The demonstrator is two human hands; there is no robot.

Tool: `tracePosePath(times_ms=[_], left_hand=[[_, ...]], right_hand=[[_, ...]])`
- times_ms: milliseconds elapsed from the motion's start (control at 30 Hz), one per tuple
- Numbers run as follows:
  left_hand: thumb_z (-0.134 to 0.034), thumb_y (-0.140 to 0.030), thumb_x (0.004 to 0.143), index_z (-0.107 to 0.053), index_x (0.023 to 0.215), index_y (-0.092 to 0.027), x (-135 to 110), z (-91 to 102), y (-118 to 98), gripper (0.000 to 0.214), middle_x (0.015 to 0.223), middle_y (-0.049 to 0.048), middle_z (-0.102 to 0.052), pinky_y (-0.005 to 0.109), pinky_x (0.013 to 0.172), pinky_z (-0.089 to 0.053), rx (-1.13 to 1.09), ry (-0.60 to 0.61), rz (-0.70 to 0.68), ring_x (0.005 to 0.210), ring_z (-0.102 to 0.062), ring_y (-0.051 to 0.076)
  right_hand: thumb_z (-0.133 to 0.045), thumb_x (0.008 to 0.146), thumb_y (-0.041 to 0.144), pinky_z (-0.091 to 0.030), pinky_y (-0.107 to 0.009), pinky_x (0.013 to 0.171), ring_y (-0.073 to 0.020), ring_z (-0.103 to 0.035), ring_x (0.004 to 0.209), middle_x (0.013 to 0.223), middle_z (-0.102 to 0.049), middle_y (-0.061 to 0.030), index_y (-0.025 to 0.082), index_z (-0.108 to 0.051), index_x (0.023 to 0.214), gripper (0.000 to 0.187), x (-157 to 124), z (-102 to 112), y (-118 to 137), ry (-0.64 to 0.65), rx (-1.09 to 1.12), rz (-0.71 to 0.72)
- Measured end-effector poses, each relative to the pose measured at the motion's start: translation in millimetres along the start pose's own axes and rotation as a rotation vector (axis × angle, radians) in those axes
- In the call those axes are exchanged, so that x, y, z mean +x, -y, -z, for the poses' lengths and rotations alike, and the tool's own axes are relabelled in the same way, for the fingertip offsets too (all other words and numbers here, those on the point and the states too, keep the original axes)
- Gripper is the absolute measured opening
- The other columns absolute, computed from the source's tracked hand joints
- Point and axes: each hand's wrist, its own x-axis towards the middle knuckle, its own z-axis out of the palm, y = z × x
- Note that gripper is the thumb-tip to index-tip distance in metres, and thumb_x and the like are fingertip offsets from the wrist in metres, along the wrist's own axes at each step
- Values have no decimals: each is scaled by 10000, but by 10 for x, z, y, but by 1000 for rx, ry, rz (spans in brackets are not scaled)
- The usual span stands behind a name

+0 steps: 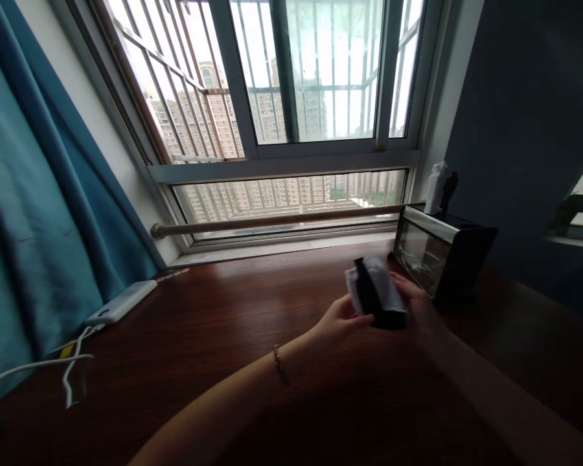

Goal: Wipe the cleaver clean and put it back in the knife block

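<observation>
Between my two hands, above the dark red-brown wooden surface, is a small bundle, pale grey-white with a black band and a black lower edge. It looks like folded cloth, but blur hides its exact kind. My left hand grips its left lower side, thumb across the black part. On the right side, my right hand holds it with the fingers partly hidden behind it. A bracelet circles my left wrist.
A clear-fronted black box stands at the right, with a white bottle on top. At left, a white power strip and cables lie by a blue curtain. A rail crosses below the barred window.
</observation>
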Motion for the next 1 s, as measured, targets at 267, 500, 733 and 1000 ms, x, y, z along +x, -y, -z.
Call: tracePosePath(times_ms=[267, 500, 733, 1000], left_hand=[[-570, -418, 746, -595, 873, -81, -644, 639, 63, 360, 839, 86, -647, 286, 688, -459, 52, -460, 53, 779, -593, 208], [-465, -459, 803, -591, 938, -98, -616, 740, 4, 405, 892, 75, -631, 282, 736, -439, 72, -370, -3, 831, -571, 201], [-701, -289, 621, -494, 881, -150, -621, 820, -22, 361, 805, 14, -592, 253, 668, -433, 211, -618, -29, 745, -553, 152], [-694, -209, 588, -482, 774, -138, -564, 926, 34, 291, 756, 30, -590, 261, 679, -455, 89, -714, 33, 739, -583, 155]], right_hand=[[-538, 752, 386, -439, -281, 663, -157, -554, 730, 859, -566, -68, 147, -461, 901, 293, 78, -736, -516, 204, -524, 228], [-651, 662, 436, -435, -266, 636, -181, -563, 756, 867, -598, -90, 88, -548, 957, 468, 16, -993, -546, 468, -500, -16], [-674, 681, 243, -453, -214, 663, -150, -587, 748, 865, -627, -86, 91, -612, 909, 281, 260, -617, -396, 380, 56, -378], [-636, 727, 187, -497, -238, 650, -163, -598, 745, 874, -626, -83, 99, -585, 917, 216, 154, -337, -163, 241, 176, -488]])
